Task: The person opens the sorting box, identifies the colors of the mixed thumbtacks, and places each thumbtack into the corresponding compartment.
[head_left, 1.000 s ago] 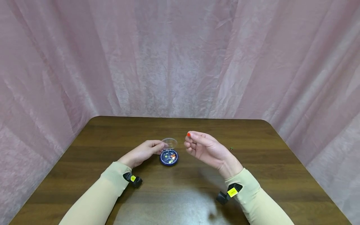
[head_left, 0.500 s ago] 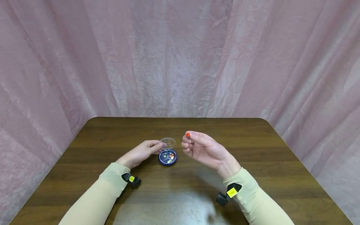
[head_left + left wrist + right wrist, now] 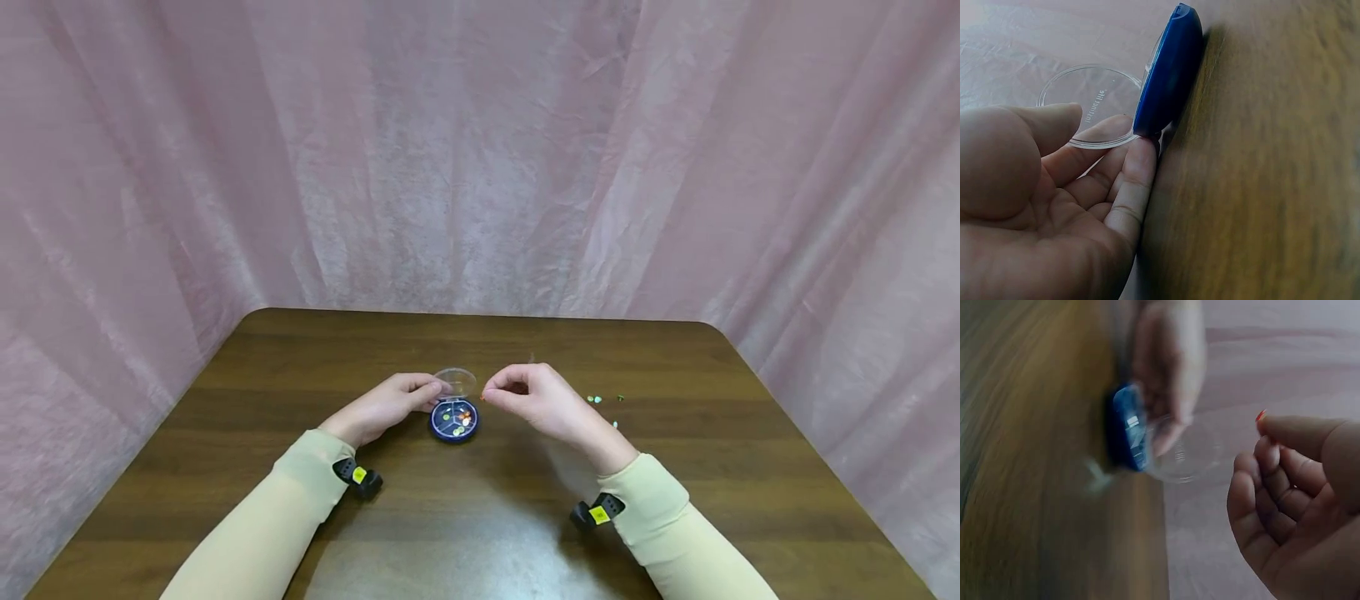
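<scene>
A round blue pill case with a divided inside lies on the table, its clear lid raised at the back. Several small coloured pieces, green, orange and whitish, lie in its compartments. My left hand holds the lid at its left side, thumb in front and fingers behind; in the left wrist view a fingertip rests right at the case's hinge edge. My right hand, just right of the case, pinches a small orange-red piece between thumb and index finger. Its other fingers curl loosely.
To the right of my right hand, a few small green and pale pieces lie on the brown wooden table. A pink curtain hangs behind the table's far edge.
My right hand has turned from palm-up to knuckles-up and lowered toward the case with the orange-red piece. Loose pieces behind it have come into view. My left hand keeps its hold.
</scene>
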The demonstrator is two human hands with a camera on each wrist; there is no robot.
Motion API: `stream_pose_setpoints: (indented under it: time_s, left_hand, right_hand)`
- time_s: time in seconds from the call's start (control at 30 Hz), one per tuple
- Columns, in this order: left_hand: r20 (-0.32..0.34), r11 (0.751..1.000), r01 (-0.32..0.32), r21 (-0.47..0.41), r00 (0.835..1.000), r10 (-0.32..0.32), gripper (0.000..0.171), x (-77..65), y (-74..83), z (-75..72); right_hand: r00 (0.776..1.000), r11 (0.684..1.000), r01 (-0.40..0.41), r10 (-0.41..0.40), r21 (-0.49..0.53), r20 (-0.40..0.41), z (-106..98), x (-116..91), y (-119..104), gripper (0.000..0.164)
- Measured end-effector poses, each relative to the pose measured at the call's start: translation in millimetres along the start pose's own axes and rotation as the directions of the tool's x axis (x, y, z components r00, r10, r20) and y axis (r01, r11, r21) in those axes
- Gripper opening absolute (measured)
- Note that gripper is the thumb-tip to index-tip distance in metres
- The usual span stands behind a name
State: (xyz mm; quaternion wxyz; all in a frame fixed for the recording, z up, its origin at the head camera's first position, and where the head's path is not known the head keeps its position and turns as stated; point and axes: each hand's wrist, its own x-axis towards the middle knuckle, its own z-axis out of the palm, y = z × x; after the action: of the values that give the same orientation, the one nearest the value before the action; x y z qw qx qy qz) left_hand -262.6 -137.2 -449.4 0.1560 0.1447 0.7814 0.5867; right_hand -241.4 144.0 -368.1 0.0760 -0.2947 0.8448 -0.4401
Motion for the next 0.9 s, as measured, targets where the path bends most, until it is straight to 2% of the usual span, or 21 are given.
stream_pose_setpoints:
  time_s: [0.07,0.17,0.33,0.47,0.6,0.77,0.9]
  left_hand:
    - [0.008,1.0,-0.008,-0.002,1.0,0.008,0.041,0.9,-0.9,0.9]
    - [0.008,1.0,-0.009,-0.006,1.0,0.009,0.041,0.6,-0.3,2.7]
    - [0.008,1.0,-0.008,-0.005,1.0,0.008,0.041,0.1,1.3,5.2]
    - [0.008,1.0,-0.003,-0.002,1.0,0.003,0.041,-0.3,3.3,5.9]
    - [0.008,1.0,0.002,0.004,1.0,-0.002,0.041,0.2,5.3,7.0]
    - [0.015,1.0,-0.009,0.001,1.0,0.009,0.04,0.8,5.9,8.1]
    - [0.012,1.0,-0.012,0.007,1.0,0.012,0.04,2.0,5.6,8.0]
  right_hand:
    - [0.999,0.983,0.032,-0.036,-0.181,-0.019,8,4,3,0.01]
    - [0.995,0.919,0.073,-0.092,-0.387,-0.03,19,12,7,0.007]
    - [0.986,0.811,0.112,-0.164,-0.574,-0.039,33,22,12,0.005]
    - [0.98,0.748,0.122,-0.197,-0.653,-0.043,41,28,17,0.005]
    - [0.977,0.707,0.112,-0.206,-0.698,-0.052,47,32,21,0.004]
    - [0.974,0.673,0.117,-0.22,-0.731,-0.047,52,34,23,0.007]
    - [0.976,0.666,0.112,-0.214,-0.738,-0.044,51,34,21,0.009]
